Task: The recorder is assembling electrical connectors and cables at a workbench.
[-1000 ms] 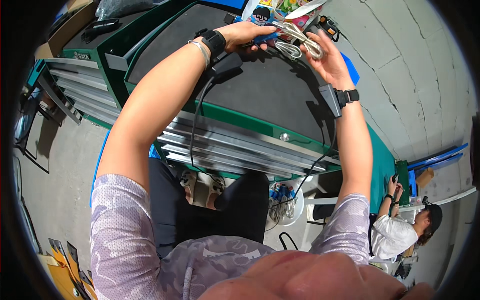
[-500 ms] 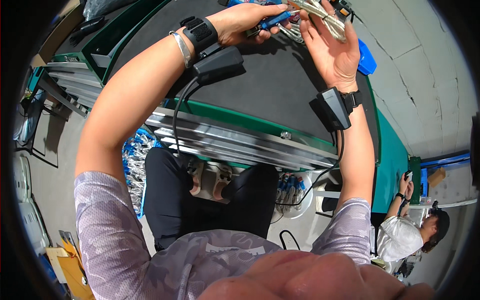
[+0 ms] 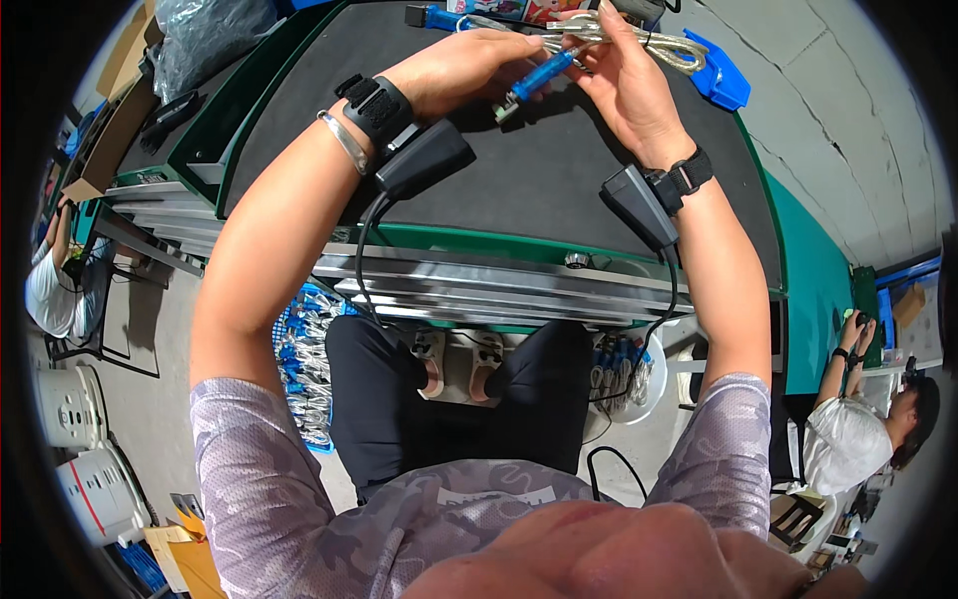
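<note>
Cable-handling step, seemingly: right hand [image 3: 631, 98] holds coiled silver cable [image 3: 673, 47] near far edge of bench [image 3: 549, 190], blue plug [image 3: 544, 75] beside left hand [image 3: 461, 70]. Left grip: can't tell. Next move likely calls for pinching the plug steadily.

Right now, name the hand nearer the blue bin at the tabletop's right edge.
Right: the right hand is just left of the blue bin; the left hand is farther left.
</note>
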Available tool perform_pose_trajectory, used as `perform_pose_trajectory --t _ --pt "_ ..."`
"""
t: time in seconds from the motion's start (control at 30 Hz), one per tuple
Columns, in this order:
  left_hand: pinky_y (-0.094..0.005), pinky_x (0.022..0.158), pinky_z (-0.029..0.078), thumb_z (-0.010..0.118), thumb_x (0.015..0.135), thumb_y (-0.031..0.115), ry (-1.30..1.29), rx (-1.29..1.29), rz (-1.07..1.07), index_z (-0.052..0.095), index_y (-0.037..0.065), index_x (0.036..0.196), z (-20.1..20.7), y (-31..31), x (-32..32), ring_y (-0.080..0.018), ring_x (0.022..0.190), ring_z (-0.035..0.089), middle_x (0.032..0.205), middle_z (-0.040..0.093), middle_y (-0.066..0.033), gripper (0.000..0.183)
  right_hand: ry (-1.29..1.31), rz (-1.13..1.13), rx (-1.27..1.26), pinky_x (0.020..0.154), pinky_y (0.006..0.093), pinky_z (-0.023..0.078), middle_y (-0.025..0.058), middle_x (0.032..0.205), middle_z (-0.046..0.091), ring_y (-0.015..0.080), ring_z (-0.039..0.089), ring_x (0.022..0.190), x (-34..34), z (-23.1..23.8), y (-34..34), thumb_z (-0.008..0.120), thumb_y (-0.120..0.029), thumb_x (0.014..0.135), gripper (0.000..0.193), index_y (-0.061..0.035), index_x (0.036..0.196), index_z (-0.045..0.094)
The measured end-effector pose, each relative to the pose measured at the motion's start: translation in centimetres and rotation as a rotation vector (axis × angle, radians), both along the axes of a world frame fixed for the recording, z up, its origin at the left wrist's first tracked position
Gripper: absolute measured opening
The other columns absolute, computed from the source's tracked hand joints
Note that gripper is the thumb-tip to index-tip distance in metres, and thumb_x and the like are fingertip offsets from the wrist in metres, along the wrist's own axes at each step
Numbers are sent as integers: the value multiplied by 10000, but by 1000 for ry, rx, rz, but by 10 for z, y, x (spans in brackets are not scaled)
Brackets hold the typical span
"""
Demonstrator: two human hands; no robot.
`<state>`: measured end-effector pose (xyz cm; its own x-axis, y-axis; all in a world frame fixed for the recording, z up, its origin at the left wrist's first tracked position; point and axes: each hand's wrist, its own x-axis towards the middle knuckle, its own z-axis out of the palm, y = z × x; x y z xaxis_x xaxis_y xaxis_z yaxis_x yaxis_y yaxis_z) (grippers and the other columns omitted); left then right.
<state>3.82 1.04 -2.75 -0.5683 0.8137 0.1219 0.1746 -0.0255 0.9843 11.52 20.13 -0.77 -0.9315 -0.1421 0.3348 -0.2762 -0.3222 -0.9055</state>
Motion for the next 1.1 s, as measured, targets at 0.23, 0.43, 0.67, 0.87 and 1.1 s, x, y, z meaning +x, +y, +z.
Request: perform_pose_trajectory --t 0.23,0.43,0.67,0.87,1.1 --pt "-294 874 488 552 1006 368 160 191 107 598 30 1209 4 0 -5 -139 995 615 1047 659 -60 397 -49 -123 -14 833 325 517 60 1012 685 178 649 954 -3 -1 -3 474 -428 1034 397 -64 1101 617" --pt "-247 803 505 689 940 159 93 254 137 648 9 1070 18 -1 12 -85 889 611 964 672 -17 202 -45 -83 24 767 285 495 28 1007 679 130 631 892 -5 -2 -3 479 -441 1030 368 -117 1162 597" --pt "-249 733 483 592 1001 213 320 265 194 662 12 987 16 1 2 -87 789 576 859 635 -3 213 50 11 -9 763 274 487 38 1027 659 124 602 882 -2 -1 0 449 -380 1052 367 -73 1217 564" --pt "-228 700 439 576 1010 244 183 351 103 636 56 914 9 3 -6 -72 741 527 795 586 22 219 50 -13 48 744 257 484 29 958 677 122 606 830 -1 0 -1 453 -382 1050 381 -52 1096 638" --pt "-207 703 440 573 1010 248 -35 344 18 628 86 912 4 5 -12 -61 736 530 812 590 34 197 9 -80 94 734 252 482 18 945 683 108 612 830 -1 -2 0 484 -364 1039 344 -62 1071 647"
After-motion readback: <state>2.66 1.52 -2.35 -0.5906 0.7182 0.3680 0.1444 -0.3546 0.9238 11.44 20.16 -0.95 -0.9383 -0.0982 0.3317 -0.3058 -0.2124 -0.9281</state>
